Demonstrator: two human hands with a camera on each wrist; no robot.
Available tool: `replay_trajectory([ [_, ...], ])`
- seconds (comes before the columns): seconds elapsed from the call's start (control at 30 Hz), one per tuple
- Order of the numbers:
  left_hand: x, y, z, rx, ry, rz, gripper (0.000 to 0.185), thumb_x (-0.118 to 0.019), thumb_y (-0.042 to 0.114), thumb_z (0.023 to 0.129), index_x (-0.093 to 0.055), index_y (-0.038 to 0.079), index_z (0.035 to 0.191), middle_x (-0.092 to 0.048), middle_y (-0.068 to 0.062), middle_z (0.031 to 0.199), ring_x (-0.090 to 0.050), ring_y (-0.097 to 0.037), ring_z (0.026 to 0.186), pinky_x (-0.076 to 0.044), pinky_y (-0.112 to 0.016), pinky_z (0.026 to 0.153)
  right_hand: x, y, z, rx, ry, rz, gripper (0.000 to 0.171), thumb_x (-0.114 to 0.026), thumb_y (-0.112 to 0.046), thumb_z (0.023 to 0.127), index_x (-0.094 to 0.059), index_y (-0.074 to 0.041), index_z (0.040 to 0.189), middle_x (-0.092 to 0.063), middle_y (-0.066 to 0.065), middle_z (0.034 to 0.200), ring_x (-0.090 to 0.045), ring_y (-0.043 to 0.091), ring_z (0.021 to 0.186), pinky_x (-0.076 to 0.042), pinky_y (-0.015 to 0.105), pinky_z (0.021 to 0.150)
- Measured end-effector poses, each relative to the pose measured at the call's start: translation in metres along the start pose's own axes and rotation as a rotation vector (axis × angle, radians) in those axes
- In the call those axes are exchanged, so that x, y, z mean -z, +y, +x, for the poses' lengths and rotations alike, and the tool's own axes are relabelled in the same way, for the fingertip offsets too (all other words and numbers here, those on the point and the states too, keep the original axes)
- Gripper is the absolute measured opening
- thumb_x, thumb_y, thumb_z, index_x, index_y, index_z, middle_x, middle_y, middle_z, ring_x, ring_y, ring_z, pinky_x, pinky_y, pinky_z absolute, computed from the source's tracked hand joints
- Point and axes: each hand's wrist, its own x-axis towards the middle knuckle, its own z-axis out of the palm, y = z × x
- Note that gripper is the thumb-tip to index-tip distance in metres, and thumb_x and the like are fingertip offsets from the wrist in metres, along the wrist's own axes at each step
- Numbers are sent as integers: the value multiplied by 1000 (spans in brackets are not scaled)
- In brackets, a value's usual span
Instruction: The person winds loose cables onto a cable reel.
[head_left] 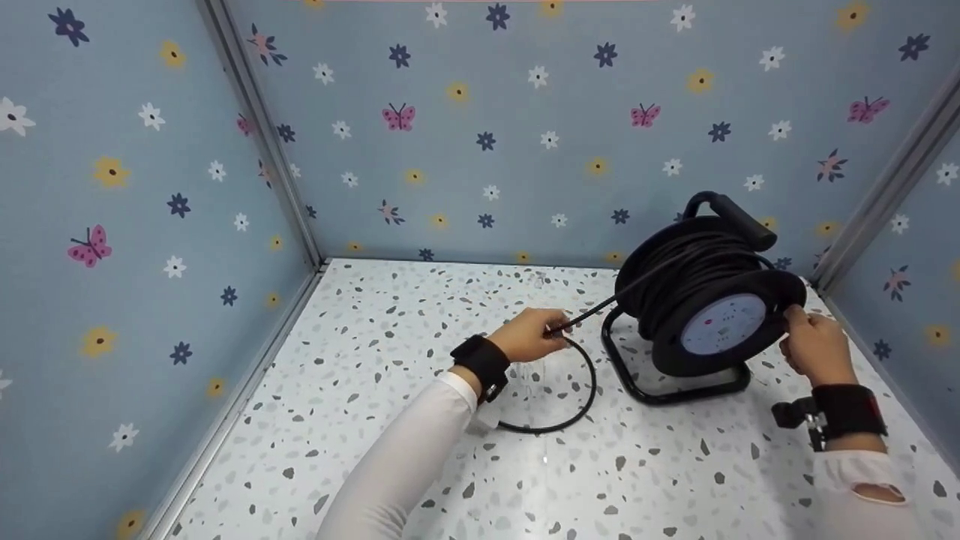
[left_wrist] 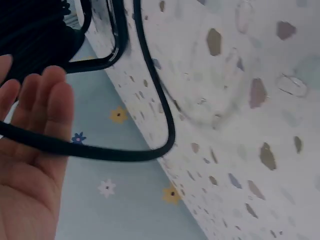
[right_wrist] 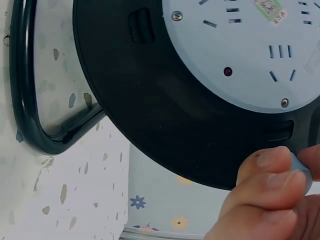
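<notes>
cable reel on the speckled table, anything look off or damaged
Nothing looks damaged. The cable reel stands upright on its frame, its cable wound on the drum. One loose length of cable loops across the table and runs through the left hand. The right hand grips a small knob at the reel's rim.

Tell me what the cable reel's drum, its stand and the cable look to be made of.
Drum: probably moulded black plastic, matt with a soft sheen; its pale socket plate is fixed by screws. Stand: likely bent metal tube with glossy black coating, judging by its smooth curves and highlights. Cable: apparently rubber or PVC sheathing, matt and flexible, looping across the left hand.
</notes>
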Motion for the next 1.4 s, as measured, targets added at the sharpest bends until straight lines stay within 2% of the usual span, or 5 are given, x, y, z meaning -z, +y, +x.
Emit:
replay_trajectory([
  [0.3,1,-34,-14,151,-59,139,25,-56,-7,103,-79,0,110,-78,-16,112,-68,-26,95,-55,-38,88,-2,3,0,8,21,-86,68,-25,-48,114,-61,-2,81,-55,-10,46,-54,18,50,-41,35,58],
  [0.63,65,-55,-36,181,485,152,21,-56,3,105,-76,4,98,-77,-16,96,-71,-32,83,-58,-48,82,-3,8,-2,2,19,-131,65,-24,-45,114,-63,2,93,-60,-8,57,-55,21,59,-42,37,61],
  [0.83,107,-68,-58,240,618,118,23,-54,7,105,-75,0,101,-75,-20,95,-65,-33,80,-53,-44,77,-13,22,-2,-13,-40,-140,65,-22,-46,115,-61,0,90,-62,-5,58,-58,20,59,-44,36,66],
  [1.03,116,-80,-71,257,576,-149,30,-48,24,116,-64,8,96,-59,-5,78,-54,-18,65,-45,-32,67,-24,35,-5,-27,-98,-145,66,-21,-46,115,-60,-2,85,-62,-3,57,-59,20,56,-45,35,67],
  [1.4,82,-68,-75,227,443,-353,57,-64,42,111,-38,21,64,-30,9,56,-27,-10,50,-29,-29,56,-58,41,-20,23,-206,-237,67,-22,-41,116,-63,-2,80,-64,5,63,-60,24,57,-45,40,61],
])
